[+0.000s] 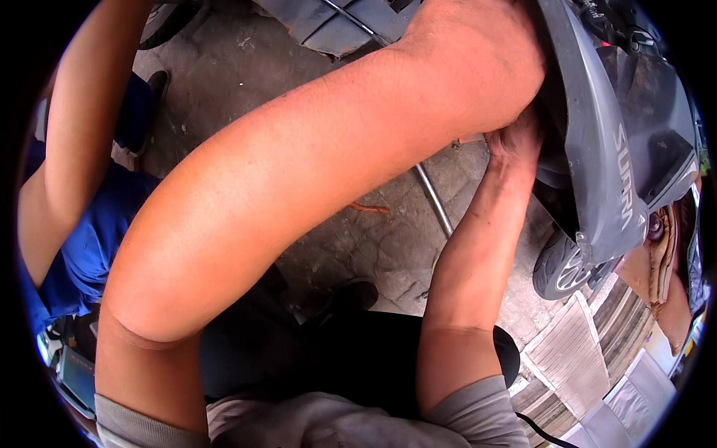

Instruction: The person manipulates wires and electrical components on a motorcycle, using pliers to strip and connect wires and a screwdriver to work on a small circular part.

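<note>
My left arm reaches across the view, and my left hand (489,45) goes in behind the grey body panel (597,142) of a motorbike at the upper right. The panel's edge hides its fingers. Just below it, my right hand (517,138) also reaches in behind the panel, its fingers mostly out of sight under my left hand and in shadow. What either hand holds or touches in there cannot be made out. A thin metal rod (435,200) slants below my left forearm, beside my right forearm.
At the left, another person's bare arm (78,127) hangs by blue clothing (93,235). A spoked wheel (565,270) stands under the panel. Dark grey plastic parts (328,26) are at the top. An orange strip (371,209) lies on the stone floor; brown cardboard (672,313) is far right.
</note>
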`<state>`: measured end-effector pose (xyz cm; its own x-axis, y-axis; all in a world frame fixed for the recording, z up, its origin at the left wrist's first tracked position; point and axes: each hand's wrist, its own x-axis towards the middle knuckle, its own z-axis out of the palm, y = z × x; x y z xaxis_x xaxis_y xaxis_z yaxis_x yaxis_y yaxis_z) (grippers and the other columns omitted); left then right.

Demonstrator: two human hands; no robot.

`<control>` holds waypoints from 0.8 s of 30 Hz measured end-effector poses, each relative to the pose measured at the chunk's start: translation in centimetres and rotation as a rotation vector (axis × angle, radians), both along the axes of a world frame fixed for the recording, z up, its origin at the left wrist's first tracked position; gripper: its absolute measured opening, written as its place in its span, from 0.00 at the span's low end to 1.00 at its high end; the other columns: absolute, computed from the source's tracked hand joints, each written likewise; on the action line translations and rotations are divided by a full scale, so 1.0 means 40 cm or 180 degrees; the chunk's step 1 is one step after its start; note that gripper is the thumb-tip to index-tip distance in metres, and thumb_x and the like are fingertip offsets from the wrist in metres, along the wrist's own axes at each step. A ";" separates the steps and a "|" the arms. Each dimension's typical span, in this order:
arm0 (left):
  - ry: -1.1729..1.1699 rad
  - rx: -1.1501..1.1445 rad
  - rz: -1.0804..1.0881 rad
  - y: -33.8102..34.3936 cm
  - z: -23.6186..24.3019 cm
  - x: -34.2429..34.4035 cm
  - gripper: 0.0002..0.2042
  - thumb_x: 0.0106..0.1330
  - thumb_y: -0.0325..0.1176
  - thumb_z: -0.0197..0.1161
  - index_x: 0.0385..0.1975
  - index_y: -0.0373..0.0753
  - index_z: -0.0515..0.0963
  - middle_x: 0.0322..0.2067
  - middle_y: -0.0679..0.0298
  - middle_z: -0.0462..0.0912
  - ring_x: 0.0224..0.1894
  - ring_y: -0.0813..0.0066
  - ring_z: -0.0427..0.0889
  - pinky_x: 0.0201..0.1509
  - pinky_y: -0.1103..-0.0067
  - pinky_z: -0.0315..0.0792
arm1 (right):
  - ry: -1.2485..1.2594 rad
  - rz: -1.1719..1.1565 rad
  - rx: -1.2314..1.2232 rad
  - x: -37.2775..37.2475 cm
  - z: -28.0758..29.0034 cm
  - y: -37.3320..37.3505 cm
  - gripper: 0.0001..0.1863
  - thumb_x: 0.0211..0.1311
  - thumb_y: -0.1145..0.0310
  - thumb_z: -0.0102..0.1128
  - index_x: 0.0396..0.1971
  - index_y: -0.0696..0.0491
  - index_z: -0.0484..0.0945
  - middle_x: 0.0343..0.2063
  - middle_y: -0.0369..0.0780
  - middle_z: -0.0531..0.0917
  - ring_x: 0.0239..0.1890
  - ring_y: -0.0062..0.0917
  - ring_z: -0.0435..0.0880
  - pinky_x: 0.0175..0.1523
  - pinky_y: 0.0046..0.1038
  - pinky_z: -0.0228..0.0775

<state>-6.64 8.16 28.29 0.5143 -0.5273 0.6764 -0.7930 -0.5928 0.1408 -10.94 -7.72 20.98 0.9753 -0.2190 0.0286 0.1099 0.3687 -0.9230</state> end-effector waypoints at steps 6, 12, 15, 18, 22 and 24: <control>-0.0345 0.0030 -0.0211 0.009 -0.001 0.040 0.21 0.56 0.38 0.62 0.48 0.35 0.86 0.49 0.47 0.86 0.56 0.48 0.80 0.68 0.53 0.65 | -0.0428 -0.0020 0.0726 0.027 -0.067 0.000 0.27 0.73 0.67 0.56 0.70 0.57 0.68 0.70 0.43 0.72 0.72 0.35 0.70 0.76 0.39 0.60; -0.0411 0.0024 -0.0224 0.004 0.029 0.044 0.19 0.56 0.38 0.62 0.46 0.37 0.84 0.46 0.47 0.86 0.53 0.43 0.81 0.63 0.50 0.67 | -0.0678 0.0041 0.1087 0.044 -0.079 -0.003 0.25 0.72 0.72 0.54 0.68 0.56 0.70 0.68 0.42 0.74 0.69 0.34 0.73 0.74 0.37 0.65; 0.0439 0.0084 -0.0556 0.021 0.056 0.044 0.18 0.54 0.38 0.63 0.43 0.38 0.85 0.42 0.50 0.87 0.47 0.45 0.83 0.54 0.53 0.73 | -0.0620 -0.0062 0.1031 0.040 -0.097 0.002 0.24 0.74 0.70 0.56 0.68 0.55 0.71 0.67 0.43 0.74 0.69 0.33 0.72 0.74 0.36 0.65; 0.0506 0.0160 -0.0479 0.022 0.066 0.038 0.17 0.55 0.39 0.63 0.42 0.40 0.85 0.40 0.52 0.87 0.44 0.46 0.84 0.50 0.54 0.75 | -0.0504 -0.0214 0.0812 0.054 -0.119 -0.006 0.25 0.75 0.66 0.58 0.68 0.56 0.70 0.67 0.42 0.74 0.69 0.32 0.72 0.74 0.36 0.64; 0.0602 0.0051 -0.0868 0.040 0.047 0.052 0.16 0.59 0.39 0.61 0.43 0.39 0.85 0.41 0.50 0.87 0.46 0.45 0.84 0.52 0.53 0.74 | -0.0362 -0.0536 0.0248 0.039 -0.112 0.003 0.27 0.75 0.62 0.61 0.68 0.55 0.70 0.68 0.42 0.73 0.69 0.31 0.72 0.74 0.37 0.63; 0.0421 0.0271 -0.0722 0.046 0.036 0.055 0.14 0.63 0.40 0.63 0.45 0.41 0.85 0.40 0.55 0.86 0.46 0.50 0.84 0.51 0.59 0.76 | -0.0447 -0.0596 0.0151 0.029 -0.095 0.018 0.28 0.75 0.61 0.62 0.68 0.56 0.69 0.68 0.42 0.73 0.69 0.31 0.71 0.74 0.37 0.63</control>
<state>-4.44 9.98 29.74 0.4574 -0.6911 0.5596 -0.8848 -0.4163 0.2092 -9.77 -7.00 17.17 0.9047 -0.4000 0.1467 0.3066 0.3723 -0.8760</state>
